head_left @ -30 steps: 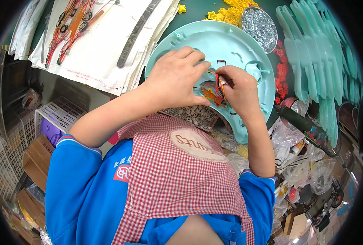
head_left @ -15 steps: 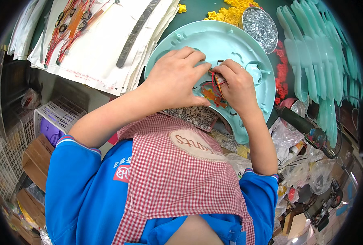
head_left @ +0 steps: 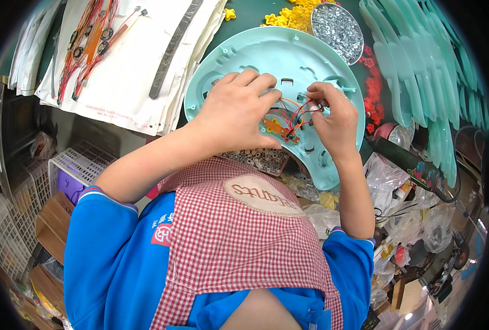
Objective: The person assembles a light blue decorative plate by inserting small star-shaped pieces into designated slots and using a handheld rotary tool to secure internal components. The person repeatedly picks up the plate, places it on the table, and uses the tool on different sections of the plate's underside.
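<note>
Looking fragile, thin red wires (head_left: 295, 121), best held mid-length, are pinched in the right hand (head_left: 337, 119) over the turquoise crescent-shaped plastic shell (head_left: 266, 52); whether the left hand (head_left: 238, 111) grips is unclear.

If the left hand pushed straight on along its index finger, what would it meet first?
Probably the thin red and yellow wires over the curved teal plastic shell, right by the index fingertip of the left hand; depth is unclear, so they may already touch.

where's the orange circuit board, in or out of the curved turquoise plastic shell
In: the orange circuit board lies within the turquoise shell, red wires running toward the right hand.
</note>
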Demonstrator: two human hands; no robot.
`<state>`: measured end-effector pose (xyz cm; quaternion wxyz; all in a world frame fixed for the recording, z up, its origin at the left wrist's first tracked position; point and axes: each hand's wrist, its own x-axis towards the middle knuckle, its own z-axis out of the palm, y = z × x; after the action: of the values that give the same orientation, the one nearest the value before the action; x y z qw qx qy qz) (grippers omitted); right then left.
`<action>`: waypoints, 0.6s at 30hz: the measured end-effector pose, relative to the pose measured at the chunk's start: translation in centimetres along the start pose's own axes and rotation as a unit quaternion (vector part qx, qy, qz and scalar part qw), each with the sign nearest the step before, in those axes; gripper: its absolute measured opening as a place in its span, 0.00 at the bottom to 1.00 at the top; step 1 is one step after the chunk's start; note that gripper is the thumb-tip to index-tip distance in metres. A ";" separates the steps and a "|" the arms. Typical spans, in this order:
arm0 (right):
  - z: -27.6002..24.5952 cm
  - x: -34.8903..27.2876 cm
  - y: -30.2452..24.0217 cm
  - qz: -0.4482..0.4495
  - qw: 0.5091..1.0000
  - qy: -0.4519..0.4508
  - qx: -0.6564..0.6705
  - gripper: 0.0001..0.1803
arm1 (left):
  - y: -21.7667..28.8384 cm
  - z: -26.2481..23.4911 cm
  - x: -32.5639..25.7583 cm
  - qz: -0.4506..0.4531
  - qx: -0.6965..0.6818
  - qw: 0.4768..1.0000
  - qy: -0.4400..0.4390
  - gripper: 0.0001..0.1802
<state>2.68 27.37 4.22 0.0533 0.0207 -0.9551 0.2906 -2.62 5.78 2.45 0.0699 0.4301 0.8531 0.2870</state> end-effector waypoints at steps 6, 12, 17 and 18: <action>-1.4 0.4 0.6 -0.096 0.991 -0.067 -0.067 0.17 | -0.2 0.2 -0.1 0.004 -0.003 1.000 0.016 0.41; -0.3 0.3 0.8 -0.079 0.992 -0.077 -0.065 0.18 | -0.3 0.4 0.0 0.010 -0.007 1.000 0.018 0.41; 0.0 0.3 0.8 -0.101 0.991 -0.039 -0.078 0.14 | -0.3 0.3 -0.1 0.012 -0.013 1.000 0.020 0.41; 0.3 0.4 0.8 -0.127 0.987 -0.042 -0.094 0.14 | -0.3 0.4 -0.1 0.012 -0.012 1.000 0.018 0.41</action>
<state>2.22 27.87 3.60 0.0517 0.1488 -0.9692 0.1892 -2.63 5.74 1.97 0.0561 0.4336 0.8456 0.3062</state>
